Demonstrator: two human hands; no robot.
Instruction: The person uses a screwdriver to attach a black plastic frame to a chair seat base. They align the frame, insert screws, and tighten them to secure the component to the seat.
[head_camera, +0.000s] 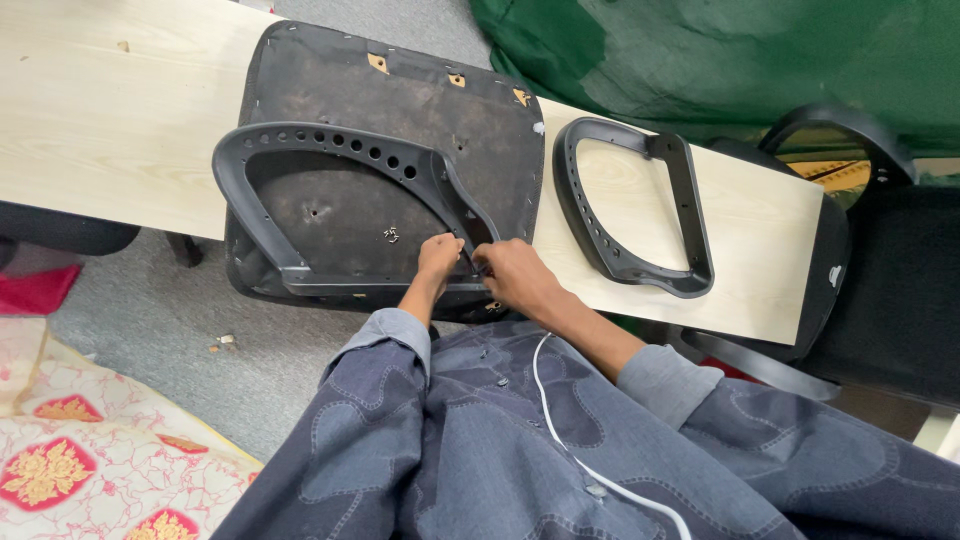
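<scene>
An upturned chair seat (400, 110) with a dark fabric underside lies on a light wooden board (100, 120). A black plastic armrest (330, 150) with a row of holes rests on the seat. My left hand (438, 255) and my right hand (510, 275) meet at the armrest's lower right corner, fingers pinched together on its base. What sits between the fingertips is too small to tell. A small metal piece (391, 235) lies on the seat just left of my left hand.
A second black armrest (630, 200) lies on the board to the right. A black chair (890, 280) stands at the far right, green cloth (750, 60) behind it. Grey carpet and a patterned red-and-white mat (80, 450) lie at lower left.
</scene>
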